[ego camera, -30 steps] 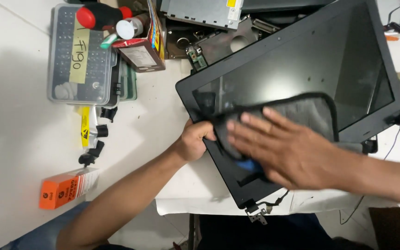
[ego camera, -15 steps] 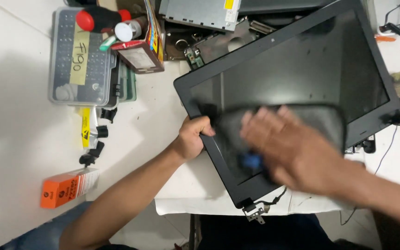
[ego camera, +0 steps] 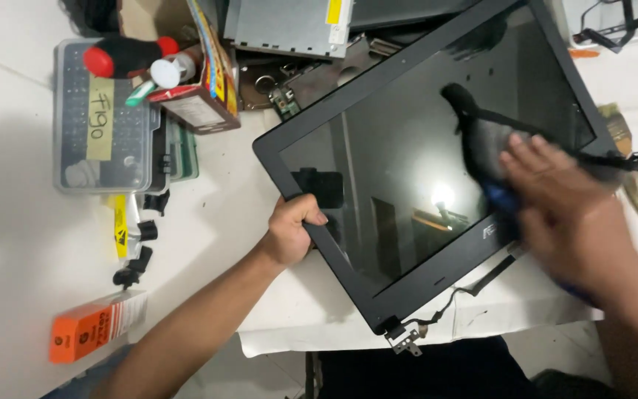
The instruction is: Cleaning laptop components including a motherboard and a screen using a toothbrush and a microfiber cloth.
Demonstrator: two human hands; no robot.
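A laptop screen panel (ego camera: 407, 170) with a black bezel lay tilted across the white desk (ego camera: 9, 236), its glass reflecting a bright light. The left hand (ego camera: 293, 233) was clenched around the panel's near left edge, fingers curled over the bezel. The right hand (ego camera: 563, 203), blurred, pressed flat on a dark grey cloth (ego camera: 481, 137) against the right part of the glass; whether its fingers gripped the cloth could not be told. A metal hinge (ego camera: 405, 340) and thin cables (ego camera: 474, 284) hung from the panel's near corner. To the far left sat a clear plastic bit case (ego camera: 101, 122) with a red-and-black screwdriver (ego camera: 123, 55) on top, and near left lay an orange box (ego camera: 94, 325). A metal drive casing (ego camera: 286, 26) lay beyond the panel.
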